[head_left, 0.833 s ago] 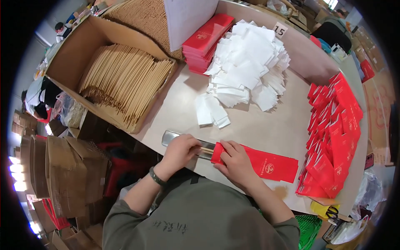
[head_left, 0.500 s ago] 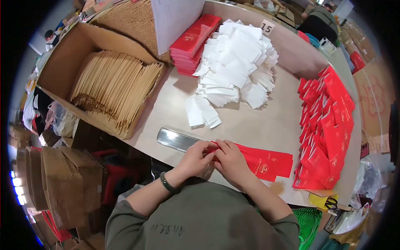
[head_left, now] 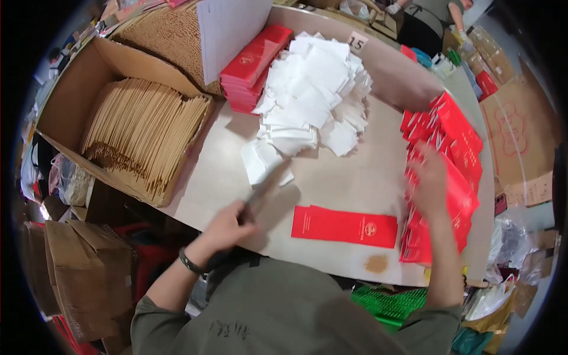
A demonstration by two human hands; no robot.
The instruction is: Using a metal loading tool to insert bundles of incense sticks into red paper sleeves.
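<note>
My left hand (head_left: 228,228) is closed round one end of a flat metal strip (head_left: 267,182), which is blurred and lifted at a slant above the table. My right hand (head_left: 427,180) reaches over the heap of filled red paper sleeves (head_left: 454,139) on the right. Its fingers are smeared by motion, so I cannot tell whether they grip one. Between my hands, near the table's front edge, lie flat red paper sleeves (head_left: 343,226), slightly fanned. The strip's tip is close to a few loose white paper packets (head_left: 260,161) at the near end of a white pile (head_left: 313,77).
At the left stands an open cardboard box (head_left: 127,53) packed with wooden chopsticks (head_left: 142,124). A stack of red sleeves (head_left: 257,56) sits behind the table's middle. A raised panel (head_left: 393,74) bounds the far side. A green mesh crate (head_left: 390,305) is below the front edge.
My hands have parted from the flat red sleeves. The left has moved left and lifted the metal strip off the table; the right has swung up and right to the red heap.
</note>
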